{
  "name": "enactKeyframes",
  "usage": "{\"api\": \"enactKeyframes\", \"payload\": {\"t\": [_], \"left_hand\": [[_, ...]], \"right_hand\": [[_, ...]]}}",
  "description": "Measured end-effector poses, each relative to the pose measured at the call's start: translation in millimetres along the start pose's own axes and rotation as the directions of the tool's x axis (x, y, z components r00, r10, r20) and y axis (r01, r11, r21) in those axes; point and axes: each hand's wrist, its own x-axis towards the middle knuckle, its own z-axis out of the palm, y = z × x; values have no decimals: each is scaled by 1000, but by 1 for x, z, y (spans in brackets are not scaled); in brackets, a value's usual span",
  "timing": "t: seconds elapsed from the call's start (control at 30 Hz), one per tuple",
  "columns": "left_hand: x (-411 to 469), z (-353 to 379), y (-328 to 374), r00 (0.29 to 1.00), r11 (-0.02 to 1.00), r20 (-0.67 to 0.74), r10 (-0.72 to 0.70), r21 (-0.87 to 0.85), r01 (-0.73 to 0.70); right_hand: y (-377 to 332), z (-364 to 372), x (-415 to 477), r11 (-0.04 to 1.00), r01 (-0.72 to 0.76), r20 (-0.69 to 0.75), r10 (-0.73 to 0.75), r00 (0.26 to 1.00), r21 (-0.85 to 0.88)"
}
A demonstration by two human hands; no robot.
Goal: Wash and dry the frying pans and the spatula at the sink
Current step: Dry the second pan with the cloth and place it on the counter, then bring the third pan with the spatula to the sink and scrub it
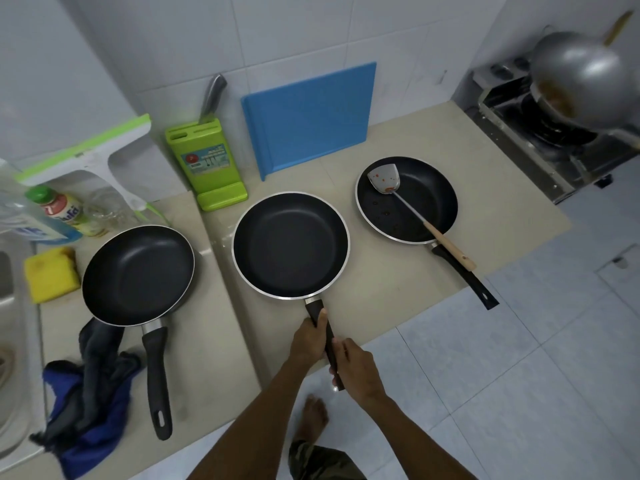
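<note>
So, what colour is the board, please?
Blue; the board shows best in the head view.

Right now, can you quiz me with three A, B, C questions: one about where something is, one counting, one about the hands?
1. Where does the spatula lie? A) in the left pan B) in the middle pan C) in the right pan
2. How many frying pans sit on the counter? A) two B) three C) four
3. What are the hands doing? A) hanging empty B) both gripping the middle pan's handle C) lifting the spatula
Answers: C, its blade rests inside that pan; B, three black pans in a row; B, the left hand and right hand both wrap that handle.
</note>
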Motion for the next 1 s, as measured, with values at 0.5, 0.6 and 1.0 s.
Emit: {"api": "enactKeyframes", "payload": {"t": [0.5,0.6,1.0], "left_hand": [[-58,-5,95,895,504,-8,446,829,-244],[-61,19,121,864,489,52,500,807,-331],[11,173,245,982,965,141,123,213,-152]], "right_hand": [[34,-143,-30,949,-6,-299,-94,950,-316],[40,-185,-25,927,-19,-389,-138,911,-374],[64,-319,87,962,-33,-369,-72,927,-271]]}}
